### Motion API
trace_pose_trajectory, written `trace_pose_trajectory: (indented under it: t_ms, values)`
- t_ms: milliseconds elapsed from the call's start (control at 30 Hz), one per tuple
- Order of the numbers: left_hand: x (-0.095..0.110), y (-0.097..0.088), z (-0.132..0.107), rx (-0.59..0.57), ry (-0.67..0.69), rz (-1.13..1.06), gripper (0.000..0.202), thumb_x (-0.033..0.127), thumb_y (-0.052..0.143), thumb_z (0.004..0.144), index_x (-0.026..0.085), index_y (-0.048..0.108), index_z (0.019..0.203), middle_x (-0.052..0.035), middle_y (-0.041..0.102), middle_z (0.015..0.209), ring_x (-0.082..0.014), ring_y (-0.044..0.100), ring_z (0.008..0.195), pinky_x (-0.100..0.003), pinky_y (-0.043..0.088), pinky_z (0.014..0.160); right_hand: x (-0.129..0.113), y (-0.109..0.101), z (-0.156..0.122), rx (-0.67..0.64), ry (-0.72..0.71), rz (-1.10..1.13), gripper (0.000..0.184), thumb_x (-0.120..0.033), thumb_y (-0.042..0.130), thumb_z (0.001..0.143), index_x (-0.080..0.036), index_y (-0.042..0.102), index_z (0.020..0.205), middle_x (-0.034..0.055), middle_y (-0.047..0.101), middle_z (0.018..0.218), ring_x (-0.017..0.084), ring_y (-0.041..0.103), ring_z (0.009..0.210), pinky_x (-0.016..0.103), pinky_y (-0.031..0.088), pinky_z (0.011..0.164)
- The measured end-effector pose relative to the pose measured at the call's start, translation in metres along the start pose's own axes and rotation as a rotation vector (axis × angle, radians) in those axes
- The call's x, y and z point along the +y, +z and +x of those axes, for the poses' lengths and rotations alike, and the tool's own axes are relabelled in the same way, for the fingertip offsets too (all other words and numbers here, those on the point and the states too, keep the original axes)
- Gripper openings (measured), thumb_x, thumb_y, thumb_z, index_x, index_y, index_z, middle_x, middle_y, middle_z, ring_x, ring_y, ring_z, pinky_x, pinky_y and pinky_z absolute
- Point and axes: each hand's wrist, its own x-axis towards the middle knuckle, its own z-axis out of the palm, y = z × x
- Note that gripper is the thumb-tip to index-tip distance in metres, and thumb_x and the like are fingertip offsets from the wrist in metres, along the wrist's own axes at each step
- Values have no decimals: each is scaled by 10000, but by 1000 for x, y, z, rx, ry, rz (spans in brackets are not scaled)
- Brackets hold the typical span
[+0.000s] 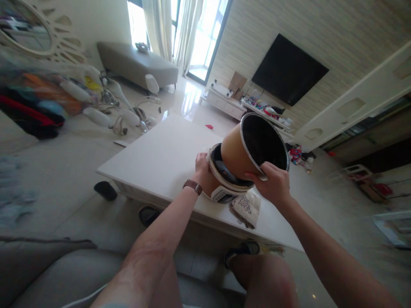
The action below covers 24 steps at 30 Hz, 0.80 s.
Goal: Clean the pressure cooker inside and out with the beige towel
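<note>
A white rice cooker body (224,190) stands on the near edge of a white table (160,158). My left hand (203,173), with a brown watch on the wrist, presses against the cooker's left side, fingers wrapped on it. My right hand (272,184) grips the rim of the cooker's inner pot (244,149), which is copper-coloured outside and dark inside. The pot is tilted, its mouth facing me, its base just above or in the cooker's opening. A folded patterned cloth (245,207) lies on the table right in front of the cooker.
My bare knees and the grey sofa (48,273) are below the table's near edge, with slippers (105,190) on the floor. A fallen chandelier (109,102) lies on the floor at left. A TV (289,70) and low cabinet (224,100) stand beyond.
</note>
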Motion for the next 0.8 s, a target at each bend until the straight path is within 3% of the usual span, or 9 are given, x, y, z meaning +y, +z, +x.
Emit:
trace_pose_trajectory:
  t_ms: [133, 233, 600, 800]
  values:
    - [6, 3, -7, -23, -76, -28, 35, 261, 576, 916, 230, 562, 907, 1, 584, 847, -188, 580, 797, -308, 475, 744, -2, 20, 5, -74, -75, -25, 437, -476, 639, 962, -232, 445, 656, 5, 531, 665, 146, 432, 594, 305, 248, 596]
    - [6, 4, -8, -19, -94, -40, 131, 288, 602, 903, 235, 556, 1015, 2, 603, 888, -188, 594, 811, -306, 467, 754, -1, 27, 6, -110, -85, -43, 397, -460, 630, 965, -226, 494, 674, 19, 568, 691, 155, 457, 607, 313, 227, 600]
    - [13, 3, -14, 7, -114, 25, 212, 274, 614, 894, 239, 544, 1090, -4, 622, 935, -200, 626, 899, -318, 486, 838, 5, 43, -1, -224, -47, -45, 341, -482, 637, 966, -229, 581, 744, 32, 629, 759, 175, 524, 652, 319, 213, 607]
    - [15, 2, -17, -9, -102, 36, 242, 295, 622, 897, 235, 537, 1115, -4, 616, 929, -201, 623, 895, -323, 490, 834, 5, 59, -5, -254, 56, 24, 318, -461, 670, 935, -233, 561, 743, 29, 638, 761, 182, 532, 651, 314, 228, 612]
